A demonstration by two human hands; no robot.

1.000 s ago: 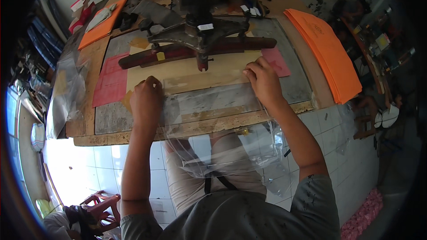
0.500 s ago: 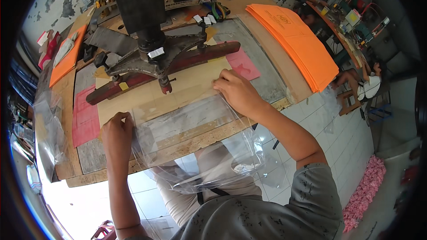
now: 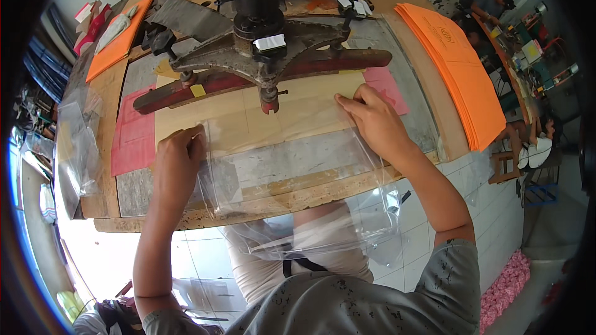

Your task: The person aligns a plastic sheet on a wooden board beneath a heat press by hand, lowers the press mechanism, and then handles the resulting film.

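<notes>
My left hand (image 3: 176, 164) pinches the near-left part of a clear plastic sheet (image 3: 225, 183), its thumb and fingers pressed together. On the other side, my right hand (image 3: 380, 125) grips the same sheet between thumb and fingers. The plastic lies over the front of the worktable and hangs down past its edge above my lap. Beneath its far part is a cream sheet (image 3: 226, 115), with pink material at the left (image 3: 133, 131) and right (image 3: 390, 87). Just beyond my hands, a press with a long dark red bar (image 3: 310, 73) sits over the cream sheet.
A stack of orange sheets (image 3: 456, 65) lies on the right side of the table. Crumpled clear plastic (image 3: 77, 149) is at the left edge. Orange material (image 3: 118, 43) lies far left. People (image 3: 487, 6) sit at a bench at the far right; a pink heap (image 3: 506, 291) is on the floor.
The head view has shifted, so the table and press appear farther right and higher. Both hands keep their hold on the plastic sheet, in nearly the same place by the press.
</notes>
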